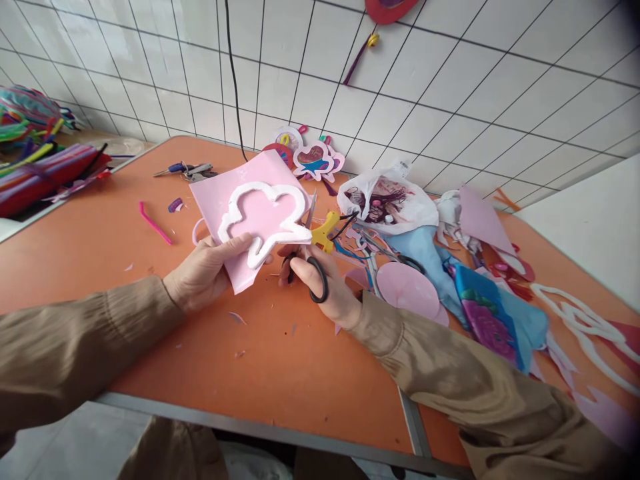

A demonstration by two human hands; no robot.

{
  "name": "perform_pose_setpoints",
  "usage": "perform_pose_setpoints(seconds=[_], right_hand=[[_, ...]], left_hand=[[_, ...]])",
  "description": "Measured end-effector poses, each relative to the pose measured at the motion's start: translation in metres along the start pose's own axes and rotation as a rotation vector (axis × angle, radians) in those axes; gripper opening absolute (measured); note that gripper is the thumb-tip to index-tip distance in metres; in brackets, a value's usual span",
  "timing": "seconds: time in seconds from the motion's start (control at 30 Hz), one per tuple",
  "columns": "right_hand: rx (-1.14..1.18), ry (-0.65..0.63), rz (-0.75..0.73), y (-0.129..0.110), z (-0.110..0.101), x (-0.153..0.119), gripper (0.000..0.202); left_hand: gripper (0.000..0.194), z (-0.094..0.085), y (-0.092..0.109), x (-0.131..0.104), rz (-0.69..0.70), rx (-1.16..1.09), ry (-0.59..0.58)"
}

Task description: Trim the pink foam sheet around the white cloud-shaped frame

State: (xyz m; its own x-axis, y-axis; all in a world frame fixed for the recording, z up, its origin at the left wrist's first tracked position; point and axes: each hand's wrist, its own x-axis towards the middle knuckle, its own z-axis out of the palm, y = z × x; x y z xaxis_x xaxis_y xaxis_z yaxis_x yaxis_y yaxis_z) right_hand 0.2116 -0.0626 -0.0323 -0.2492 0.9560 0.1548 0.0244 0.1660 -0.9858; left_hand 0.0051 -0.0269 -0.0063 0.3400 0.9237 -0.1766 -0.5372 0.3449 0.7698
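Note:
My left hand [207, 270] grips a pink sheet [215, 190] by its near left edge, thumb on top. On the sheet lies a thick white cloud-like outline [285, 235], with pink showing inside it. My right hand [323, 283] is closed on black-handled scissors [320, 283], fingers through the loops. The scissor blades point away from me and stand at the right edge of the sheet and the white outline. Just beyond my right hand is a yellow glue gun [326, 231] with a black cord, partly hidden.
Keys [197, 171] and a pink stick [155, 223] lie at left. Finished cloud ornaments [314, 160] lean on the tiled wall. At right are a white plastic bag [425, 210], pink circles [407, 291], a blue flowered packet [487, 320] and white cord [575, 313].

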Motion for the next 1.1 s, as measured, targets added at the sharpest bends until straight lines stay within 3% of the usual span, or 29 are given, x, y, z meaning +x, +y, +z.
perform_pose_setpoints(seconds=[0.3, 0.6, 0.83, 1.1], right_hand=[[-0.084, 0.079, 0.017, -0.002, 0.010, -0.001, 0.046], [-0.233, 0.113, -0.027, 0.005, 0.007, 0.001, 0.049], [-0.200, 0.109, 0.010, 0.005, 0.007, 0.002, 0.054], [-0.114, 0.100, 0.056, 0.000, 0.009, 0.002, 0.058]], left_hand=[[0.024, 0.009, -0.004, -0.006, 0.054, 0.022, 0.048], [0.043, 0.016, -0.010, -0.011, 0.194, 0.092, 0.021], [0.048, 0.013, -0.011, -0.011, 0.179, 0.102, 0.075], [0.044, 0.011, -0.012, -0.010, 0.224, 0.154, 0.028]])
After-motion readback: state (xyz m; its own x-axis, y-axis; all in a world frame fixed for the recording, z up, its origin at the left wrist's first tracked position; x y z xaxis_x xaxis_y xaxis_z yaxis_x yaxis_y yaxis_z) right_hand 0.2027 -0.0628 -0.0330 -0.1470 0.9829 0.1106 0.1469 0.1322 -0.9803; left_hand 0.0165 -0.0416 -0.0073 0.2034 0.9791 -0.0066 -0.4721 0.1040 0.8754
